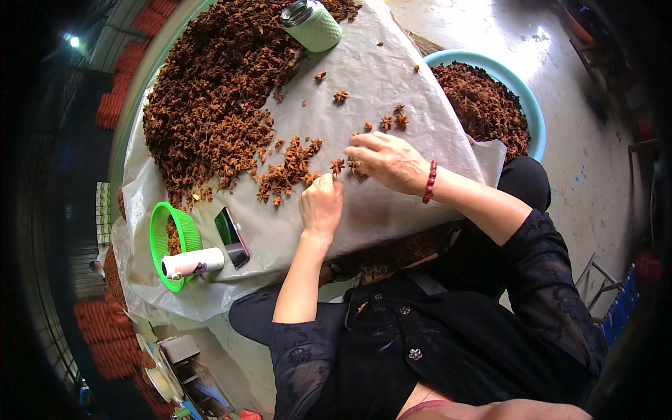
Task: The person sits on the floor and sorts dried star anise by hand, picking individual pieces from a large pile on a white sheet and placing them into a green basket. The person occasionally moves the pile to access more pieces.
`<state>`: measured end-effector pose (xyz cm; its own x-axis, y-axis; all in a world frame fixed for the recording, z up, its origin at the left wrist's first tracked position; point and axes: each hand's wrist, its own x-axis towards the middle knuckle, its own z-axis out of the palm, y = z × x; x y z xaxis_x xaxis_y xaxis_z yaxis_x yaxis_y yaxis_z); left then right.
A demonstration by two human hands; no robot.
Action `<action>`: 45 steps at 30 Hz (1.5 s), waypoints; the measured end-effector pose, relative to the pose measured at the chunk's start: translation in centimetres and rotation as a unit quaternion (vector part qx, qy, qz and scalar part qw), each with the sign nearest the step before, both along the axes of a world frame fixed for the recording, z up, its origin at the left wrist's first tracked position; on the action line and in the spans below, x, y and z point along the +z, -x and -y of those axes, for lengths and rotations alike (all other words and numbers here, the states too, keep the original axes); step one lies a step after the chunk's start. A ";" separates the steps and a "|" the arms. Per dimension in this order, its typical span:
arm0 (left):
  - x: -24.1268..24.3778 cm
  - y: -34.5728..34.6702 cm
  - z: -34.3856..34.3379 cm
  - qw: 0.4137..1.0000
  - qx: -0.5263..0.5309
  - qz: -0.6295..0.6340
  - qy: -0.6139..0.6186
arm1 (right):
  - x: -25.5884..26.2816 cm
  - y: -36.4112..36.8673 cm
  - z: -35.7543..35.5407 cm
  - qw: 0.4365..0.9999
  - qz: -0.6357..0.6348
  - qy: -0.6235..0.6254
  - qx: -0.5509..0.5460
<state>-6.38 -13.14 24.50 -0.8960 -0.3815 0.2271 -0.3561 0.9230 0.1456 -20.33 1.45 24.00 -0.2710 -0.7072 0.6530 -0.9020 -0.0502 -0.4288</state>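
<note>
Dried star anise lies in a large heap (210, 100) on a table covered with pale plastic sheeting (367, 63). A smaller cluster of star anise (289, 170) sits between the heap and my hands. My left hand (322, 202) is closed at that cluster's right edge, fingertips by a star anise (337, 166); whether it grips a piece is hidden. To the right, my right hand (386, 160), with a red bead bracelet at its wrist, hovers or rests low over the sheet, fingers bent, a star anise partly hidden under them. Several loose stars (386, 123) lie just beyond it.
A light blue basin (538, 115) full of star anise stands at the right. A green bottle (315, 29) stands at the far side. At the left are a green plastic basket (189, 231), a white cylindrical device (202, 261) and a smartphone (231, 236). Red sacks are stacked beyond.
</note>
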 end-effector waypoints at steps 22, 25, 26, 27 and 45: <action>2.9 -2.0 -5.1 0.923 -0.049 -0.011 -0.382 | 1.2 1.3 -1.9 0.975 0.068 -0.055 -0.202; 1.5 2.0 -2.6 0.959 0.073 -0.009 -0.273 | 1.3 0.4 -1.5 0.988 0.091 -0.047 -0.118; 0.4 2.2 -1.9 0.960 0.082 0.005 -0.267 | 1.0 0.0 -1.2 0.991 0.089 -0.042 -0.092; -0.4 2.1 -1.2 0.960 0.094 0.021 -0.261 | 1.0 -0.4 -0.8 0.988 0.119 -0.057 -0.077; 4.0 -6.6 -4.5 0.932 0.032 0.144 -0.330 | -0.1 -1.7 -0.4 0.972 -0.100 -0.174 -0.121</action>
